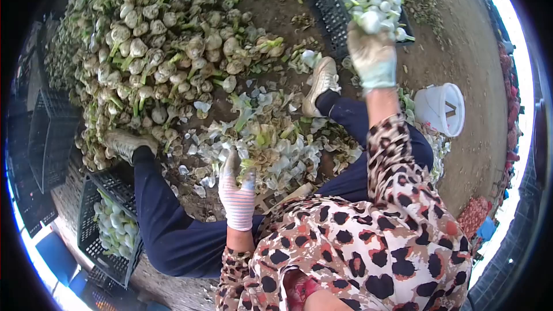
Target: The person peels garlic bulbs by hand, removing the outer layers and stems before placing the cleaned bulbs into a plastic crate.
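My right hand, in a pale glove, is stretched out over a black crate of cleaned white garlic bulbs and grips one peeled garlic bulb at the crate's near edge. My left hand, in a striped glove, rests low between my legs on a heap of peeled garlic skins, fingers apart, holding nothing that I can see. A big pile of untrimmed garlic with green stalks lies ahead on the left.
A second black crate with some cleaned bulbs stands by my left leg. A white bucket lies on the dirt floor at right. Empty black crates stack at far left. My shoes rest among the husks.
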